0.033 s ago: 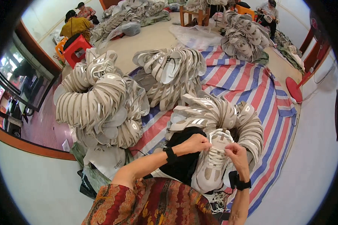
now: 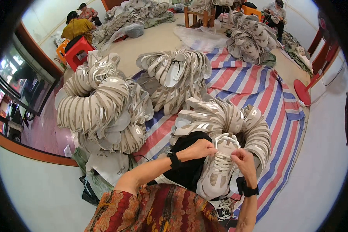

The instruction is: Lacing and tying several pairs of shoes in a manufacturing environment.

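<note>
A white and beige sneaker (image 2: 214,178) stands in front of me with its toe toward me. White shoelaces (image 2: 222,164) cross over its tongue. On the left side of the upper lacing, my left hand (image 2: 203,149) pinches the lace between thumb and fingertips. Opposite it, my right hand (image 2: 243,159) is closed in a pinch on the lace at the right side; the fingertips partly cover it. Just beyond the sneaker lies a curved bundle of beige shoe uppers (image 2: 208,120). Several loose white laces (image 2: 225,208) hang below the toe.
More stacked uppers stand at left (image 2: 94,102) and centre (image 2: 181,69). A striped tarp (image 2: 255,83) covers the floor. Black cloth (image 2: 190,154) lies beside the sneaker. Farther off are a red stool (image 2: 78,52), a red stand base (image 2: 302,92) and several seated people.
</note>
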Demonstrator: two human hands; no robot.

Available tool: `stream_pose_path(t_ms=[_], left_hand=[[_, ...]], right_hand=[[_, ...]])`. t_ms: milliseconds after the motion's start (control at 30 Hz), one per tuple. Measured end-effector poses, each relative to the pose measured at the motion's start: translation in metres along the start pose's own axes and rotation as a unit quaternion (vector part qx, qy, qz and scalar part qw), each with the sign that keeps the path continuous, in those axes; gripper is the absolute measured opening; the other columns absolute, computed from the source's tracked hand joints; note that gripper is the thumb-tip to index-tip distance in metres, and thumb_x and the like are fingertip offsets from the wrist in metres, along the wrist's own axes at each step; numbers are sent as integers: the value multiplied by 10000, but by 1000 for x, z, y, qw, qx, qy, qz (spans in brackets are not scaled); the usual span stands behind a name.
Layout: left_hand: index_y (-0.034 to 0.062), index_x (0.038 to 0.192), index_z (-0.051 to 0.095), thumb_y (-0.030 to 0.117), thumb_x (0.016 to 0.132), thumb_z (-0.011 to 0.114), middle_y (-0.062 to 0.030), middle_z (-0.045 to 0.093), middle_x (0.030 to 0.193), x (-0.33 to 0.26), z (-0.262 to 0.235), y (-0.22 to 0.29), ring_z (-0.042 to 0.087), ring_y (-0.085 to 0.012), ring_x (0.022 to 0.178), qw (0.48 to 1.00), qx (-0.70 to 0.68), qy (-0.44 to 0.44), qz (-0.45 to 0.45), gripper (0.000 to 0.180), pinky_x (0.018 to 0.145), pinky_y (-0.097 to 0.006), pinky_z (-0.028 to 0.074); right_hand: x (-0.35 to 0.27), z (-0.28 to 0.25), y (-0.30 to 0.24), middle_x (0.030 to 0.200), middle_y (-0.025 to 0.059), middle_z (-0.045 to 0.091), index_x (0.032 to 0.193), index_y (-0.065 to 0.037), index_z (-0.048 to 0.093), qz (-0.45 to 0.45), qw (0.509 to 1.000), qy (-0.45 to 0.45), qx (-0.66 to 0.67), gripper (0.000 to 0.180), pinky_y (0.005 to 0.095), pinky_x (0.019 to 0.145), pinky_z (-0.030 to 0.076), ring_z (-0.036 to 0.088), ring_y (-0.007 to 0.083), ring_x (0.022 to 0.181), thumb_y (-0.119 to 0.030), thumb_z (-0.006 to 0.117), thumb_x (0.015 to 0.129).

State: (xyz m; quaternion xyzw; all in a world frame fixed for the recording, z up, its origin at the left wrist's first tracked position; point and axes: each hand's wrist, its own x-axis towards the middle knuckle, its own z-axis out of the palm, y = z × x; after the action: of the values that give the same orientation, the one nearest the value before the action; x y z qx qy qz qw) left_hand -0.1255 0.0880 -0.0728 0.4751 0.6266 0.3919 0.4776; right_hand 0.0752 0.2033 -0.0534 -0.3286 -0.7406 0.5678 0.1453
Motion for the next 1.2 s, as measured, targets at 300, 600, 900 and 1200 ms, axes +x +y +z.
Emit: stream_pose_path(t_ms=[300, 600, 900, 1200], left_hand=[[42, 795, 612, 209, 853, 533, 19, 502, 578, -64, -74, -23, 445, -59, 521, 998, 8, -51, -37, 193, 476, -213, 368], [5, 796, 614, 75, 813, 532, 11, 544, 634, -170, -161, -54, 464, -49, 522, 973, 64, 137, -177, 109, 454, -211, 362], [-11, 830, 594, 56, 767, 545, -147, 557, 643, -206, -155, -87, 551, -207, 574, 900, 322, 264, -127, 104, 559, -289, 425], [-7, 816, 602, 59, 754, 583, -120, 585, 766, -204, -103, -129, 552, -270, 660, 940, 311, 130, -47, 92, 626, -334, 433]], right_hand=[[-37, -83, -13, 627, 106, 567, 777, 17, 601, 18, 962, -66, -264, 138, 289, 556, 422, 543, 185, 564, -113, 616, 734], [-95, -201, -25, 567, 46, 528, 735, 38, 588, 107, 964, 37, -240, 105, 242, 497, 384, 477, 94, 527, -64, 571, 755], [-183, -269, 13, 556, 59, 455, 712, 52, 535, 105, 914, 187, -343, 169, 243, 499, 335, 423, 122, 533, -93, 534, 796], [-189, -227, 55, 719, 97, 481, 881, 32, 530, -49, 845, 288, -448, 108, 261, 596, 386, 452, 164, 644, -66, 501, 846]])
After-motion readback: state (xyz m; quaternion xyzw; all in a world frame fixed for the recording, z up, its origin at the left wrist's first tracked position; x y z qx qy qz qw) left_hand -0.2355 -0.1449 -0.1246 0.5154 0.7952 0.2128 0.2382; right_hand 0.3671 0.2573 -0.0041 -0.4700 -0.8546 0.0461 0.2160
